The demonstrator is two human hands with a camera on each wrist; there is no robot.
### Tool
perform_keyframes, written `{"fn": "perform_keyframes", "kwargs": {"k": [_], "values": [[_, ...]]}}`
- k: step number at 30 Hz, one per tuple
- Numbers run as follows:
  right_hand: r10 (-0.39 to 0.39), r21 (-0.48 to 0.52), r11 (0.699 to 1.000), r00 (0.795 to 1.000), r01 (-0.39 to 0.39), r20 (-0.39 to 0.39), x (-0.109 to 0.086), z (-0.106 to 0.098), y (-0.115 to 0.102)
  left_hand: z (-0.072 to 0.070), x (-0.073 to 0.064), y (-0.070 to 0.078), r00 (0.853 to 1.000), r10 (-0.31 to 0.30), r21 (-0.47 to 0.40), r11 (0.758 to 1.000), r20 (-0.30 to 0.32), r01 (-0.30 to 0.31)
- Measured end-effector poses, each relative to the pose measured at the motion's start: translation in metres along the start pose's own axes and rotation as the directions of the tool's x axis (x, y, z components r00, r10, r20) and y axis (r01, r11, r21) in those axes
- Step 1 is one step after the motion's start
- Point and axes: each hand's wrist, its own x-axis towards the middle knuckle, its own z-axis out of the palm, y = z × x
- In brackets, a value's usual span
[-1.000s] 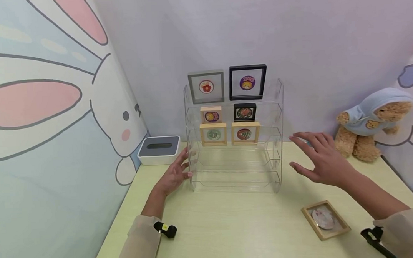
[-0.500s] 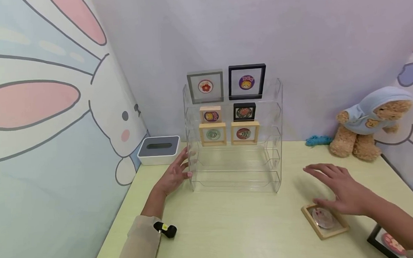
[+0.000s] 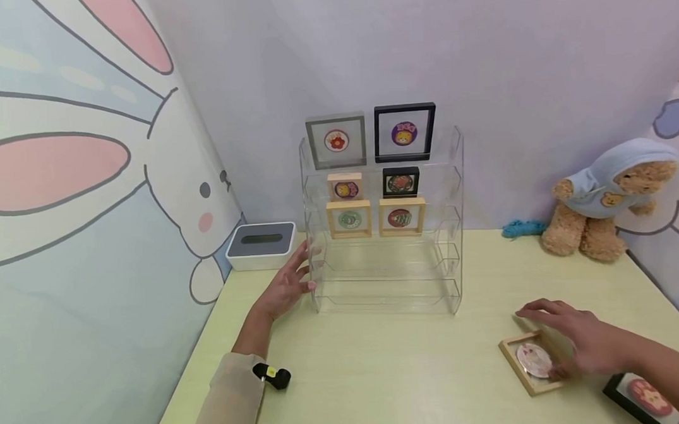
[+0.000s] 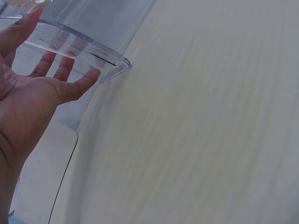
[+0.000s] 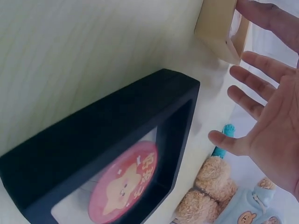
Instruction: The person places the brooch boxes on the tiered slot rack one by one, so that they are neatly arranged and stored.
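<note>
My left hand touches the left side panel of a clear acrylic tiered rack, its fingers fairly straight and spread along the panel in the left wrist view. At the right, my right hand hovers at the wooden-edged photo frame, which lies flat with a round picture in it and is partly covered by the fingers. In the right wrist view those fingers are spread with nothing between them. A black frame with a round pink star picture lies closer to the right forearm.
Small frames stand on the rack: a grey frame and a black one on top, several smaller ones below. A tissue box stands left of the rack. A teddy bear and a blue bundle are at the back right.
My right hand has come down and rightward from beside the rack to the wooden frame. The black frame by the forearm has come into view. My left hand stays at the rack.
</note>
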Motion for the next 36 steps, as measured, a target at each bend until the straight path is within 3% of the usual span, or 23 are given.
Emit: {"fn": "perform_keyframes", "kwargs": {"k": [7, 12, 19, 26, 32, 36], "values": [[-0.051, 0.001, 0.999, 0.999, 0.051, 0.017, -0.006, -0.002, 0.008, -0.001, 0.0, -0.001, 1.0, 0.008, 0.011, 1.0, -0.004, -0.008], [-0.054, 0.054, 0.997, 0.997, 0.052, 0.046, -0.009, -0.004, 0.004, -0.001, 0.0, 0.0, 1.0, 0.007, 0.018, 1.0, -0.011, -0.007], [-0.091, 0.034, 0.995, 0.995, 0.089, 0.049, -0.01, 0.0, 0.0, 0.001, 0.0, 0.002, 1.0, -0.005, 0.016, 1.0, -0.011, 0.005], [-0.123, 0.034, 0.992, 0.992, 0.123, -0.002, -0.011, 0.006, 0.002, 0.0, 0.0, 0.001, 1.0, 0.006, 0.009, 1.0, -0.003, -0.006], [-0.082, -0.09, 0.993, 0.993, 0.075, -0.086, -0.01, 0.006, -0.002, 0.001, 0.0, 0.0, 1.0, -0.005, 0.004, 1.0, -0.008, 0.005], [-0.084, -0.143, 0.988, 0.979, 0.058, -0.188, -0.005, 0.002, -0.007, 0.001, 0.0, 0.0, 1.0, 0.003, 0.005, 1.0, -0.003, -0.003]]}}
